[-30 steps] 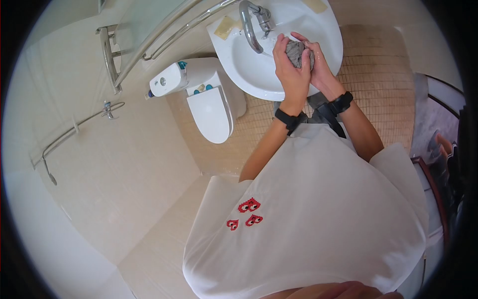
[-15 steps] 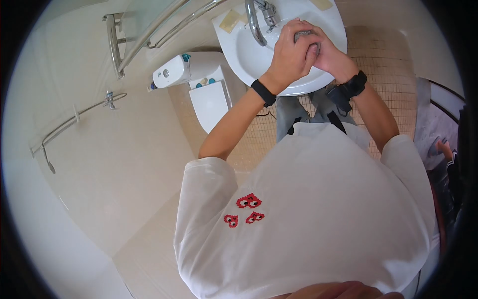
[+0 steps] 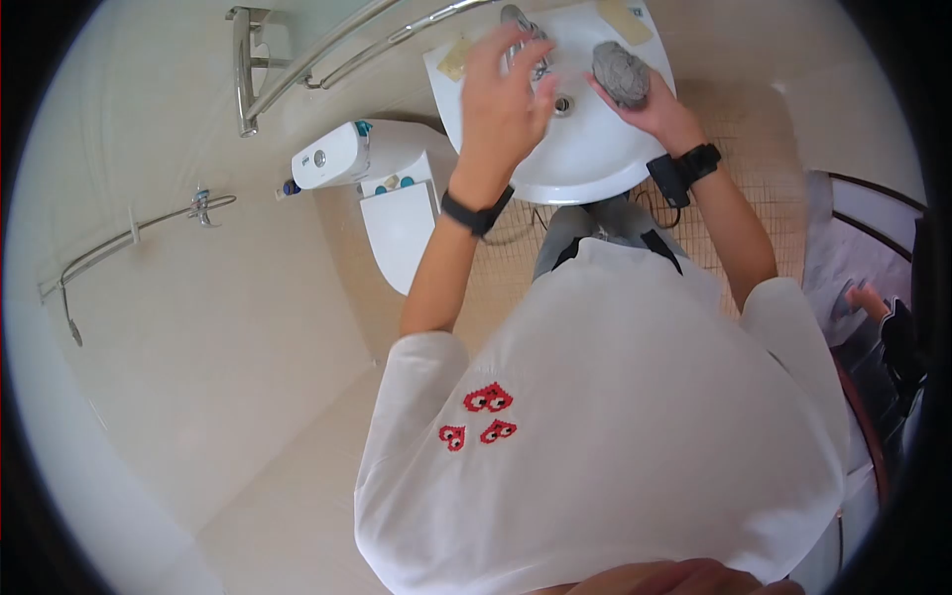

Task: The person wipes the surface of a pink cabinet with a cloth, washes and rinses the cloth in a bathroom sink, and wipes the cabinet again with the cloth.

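Observation:
A bunched grey cloth [image 3: 621, 75] rests in my right hand [image 3: 662, 111], above the right side of the white sink [image 3: 585, 167]. My left hand [image 3: 504, 99] is raised over the left part of the sink with its fingers spread and nothing in it. Behind those fingers, the chrome faucet [image 3: 514, 18] is partly hidden. The drain [image 3: 563, 105] shows between my two hands, which are apart. Each wrist has a black band.
A white toilet [image 3: 402, 238] stands left of the sink. Metal rails [image 3: 327, 52] run along the upper left wall, with a shower fitting [image 3: 201, 206] lower down. At the far right, another person's hand [image 3: 868, 300] and dark sleeve show.
My hands were together around the grey cloth. Now my left hand has let go and moved left toward the faucet, while my right hand keeps the cloth.

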The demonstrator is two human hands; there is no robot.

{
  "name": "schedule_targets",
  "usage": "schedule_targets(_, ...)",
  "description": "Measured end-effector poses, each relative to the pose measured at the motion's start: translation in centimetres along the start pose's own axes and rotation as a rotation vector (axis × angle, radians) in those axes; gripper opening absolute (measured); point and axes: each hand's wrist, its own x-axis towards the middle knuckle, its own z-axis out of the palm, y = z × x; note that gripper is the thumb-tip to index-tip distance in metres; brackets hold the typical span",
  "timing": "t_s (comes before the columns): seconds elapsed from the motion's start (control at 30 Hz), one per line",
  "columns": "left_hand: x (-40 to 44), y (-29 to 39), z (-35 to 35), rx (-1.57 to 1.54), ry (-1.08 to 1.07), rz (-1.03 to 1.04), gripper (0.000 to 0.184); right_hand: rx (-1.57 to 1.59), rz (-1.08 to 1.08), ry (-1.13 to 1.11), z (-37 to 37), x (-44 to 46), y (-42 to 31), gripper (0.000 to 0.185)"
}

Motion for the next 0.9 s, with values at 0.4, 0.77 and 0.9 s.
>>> schedule_targets(0.4, -15.5, -11.5, 5.0, -0.289, -0.312, -0.665, 0.05, -0.268, -0.152, 0.107, 0.2, -1.1, 1.4, 0.038)
schedule_targets(0.77, -12.0, -15.0, 14.5, -0.517, -0.491, -0.416, 0.038, -0.297, -0.616, 0.316, 2.8, -5.1, 1.3, 0.036)
schedule_targets(0.9, -10.8, -15.9, 14.9, -0.606, -0.437, -0.467, 0.029, -0.325, -0.563, -0.202, -0.7, -2.7, -0.9, 0.035)
